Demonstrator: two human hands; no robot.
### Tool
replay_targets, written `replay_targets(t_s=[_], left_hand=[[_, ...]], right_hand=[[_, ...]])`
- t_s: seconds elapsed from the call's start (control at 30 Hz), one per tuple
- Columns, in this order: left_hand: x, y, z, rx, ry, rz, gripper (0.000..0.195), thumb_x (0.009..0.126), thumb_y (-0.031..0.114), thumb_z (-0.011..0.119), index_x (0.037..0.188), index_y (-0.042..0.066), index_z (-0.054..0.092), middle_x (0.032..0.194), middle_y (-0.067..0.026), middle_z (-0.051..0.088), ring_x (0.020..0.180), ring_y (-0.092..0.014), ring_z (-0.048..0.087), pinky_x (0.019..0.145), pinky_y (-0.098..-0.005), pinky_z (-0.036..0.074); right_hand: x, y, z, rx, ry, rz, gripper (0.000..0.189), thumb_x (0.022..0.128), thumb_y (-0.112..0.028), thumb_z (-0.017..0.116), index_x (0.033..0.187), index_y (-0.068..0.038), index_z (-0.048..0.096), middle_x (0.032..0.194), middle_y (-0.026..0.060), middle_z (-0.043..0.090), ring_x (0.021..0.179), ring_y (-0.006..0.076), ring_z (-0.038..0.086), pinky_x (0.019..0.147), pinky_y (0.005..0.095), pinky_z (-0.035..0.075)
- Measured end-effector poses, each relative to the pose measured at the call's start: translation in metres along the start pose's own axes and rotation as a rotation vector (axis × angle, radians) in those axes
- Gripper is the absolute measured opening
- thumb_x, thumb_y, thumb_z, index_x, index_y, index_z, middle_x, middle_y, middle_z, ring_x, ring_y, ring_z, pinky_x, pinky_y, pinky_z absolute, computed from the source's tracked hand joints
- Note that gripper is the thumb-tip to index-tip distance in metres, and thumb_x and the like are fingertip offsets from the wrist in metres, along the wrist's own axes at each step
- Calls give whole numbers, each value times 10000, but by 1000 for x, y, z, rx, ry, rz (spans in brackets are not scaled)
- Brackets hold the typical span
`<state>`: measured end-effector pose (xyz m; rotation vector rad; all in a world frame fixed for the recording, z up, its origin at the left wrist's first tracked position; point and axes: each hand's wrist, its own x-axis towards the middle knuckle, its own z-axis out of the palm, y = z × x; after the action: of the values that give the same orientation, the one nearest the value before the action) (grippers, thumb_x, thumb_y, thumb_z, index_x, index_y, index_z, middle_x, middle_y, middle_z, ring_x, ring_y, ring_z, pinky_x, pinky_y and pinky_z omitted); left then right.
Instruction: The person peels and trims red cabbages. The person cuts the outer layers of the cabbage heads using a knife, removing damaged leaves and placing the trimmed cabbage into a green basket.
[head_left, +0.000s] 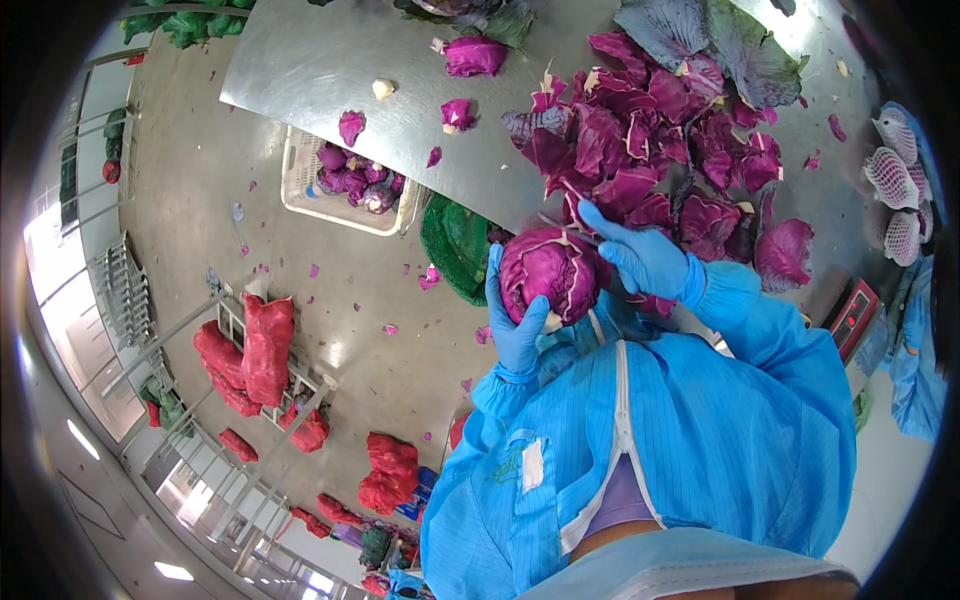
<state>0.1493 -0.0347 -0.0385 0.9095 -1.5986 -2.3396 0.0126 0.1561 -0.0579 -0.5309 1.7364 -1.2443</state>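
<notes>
A trimmed red cabbage head (544, 274) sits in my left hand (517, 322), its thumb and fingers spread around the lower left side. My right hand (645, 255), gloved in blue like the left, is at the cabbage's upper right. Its fingers are closed around a slim tool with a thin metal blade (559, 223) lying by the top of the head; the grip is partly hidden. Beyond the right hand, a heap of torn purple cabbage leaves (622, 142) covers part of the steel table (300, 67).
Left of the table stands a white plastic crate (341, 217) of small red cabbages, beside a green mesh sack (454, 247). Net-wrapped produce (892, 180) and a scale with a red display (855, 319) are at the right. Red sacks (266, 349) sit on a cart.
</notes>
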Motion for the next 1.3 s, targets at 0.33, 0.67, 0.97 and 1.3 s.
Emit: replay_targets(t_s=[0.33, 0.67, 0.97, 1.3], left_hand=[[-1, -9, -1, 171, -92, 188, 949, 729, 297, 796, 1469, -14, 290, 1538, -148, 290, 1387, -277, 325, 1156, -414, 248], [-4, -14, 0, 262, -76, 260, 947, 736, 310, 795, 1465, -24, 290, 1539, -164, 284, 1385, -282, 328, 1152, -419, 253], [-4, -20, -4, 371, -124, 347, 974, 718, 355, 808, 1460, -20, 300, 1545, -193, 263, 1407, -317, 295, 1160, -442, 221], [9, -26, -28, 225, -207, 277, 981, 723, 453, 789, 1455, -5, 323, 1538, -214, 262, 1428, -330, 266, 1169, -445, 203]], right_hand=[[0, 0, 1, -271, -112, -12, 595, 1028, -414, 358, 1536, -156, 184, 1477, 95, 418, 520, 227, 613, 542, 328, 507], [5, -7, 5, -66, -30, -37, 581, 1012, -467, 374, 1456, -93, 378, 1123, 185, 633, 581, 288, 640, 585, 360, 505], [23, -5, -6, 150, 130, 189, 505, 998, -469, 455, 1248, -59, 612, 483, 67, 515, 424, 138, 529, 464, 310, 432], [26, -7, 15, 301, 257, 163, 370, 877, -286, 722, 1147, -44, 650, 637, 31, 554, 483, 67, 501, 483, 252, 419]])
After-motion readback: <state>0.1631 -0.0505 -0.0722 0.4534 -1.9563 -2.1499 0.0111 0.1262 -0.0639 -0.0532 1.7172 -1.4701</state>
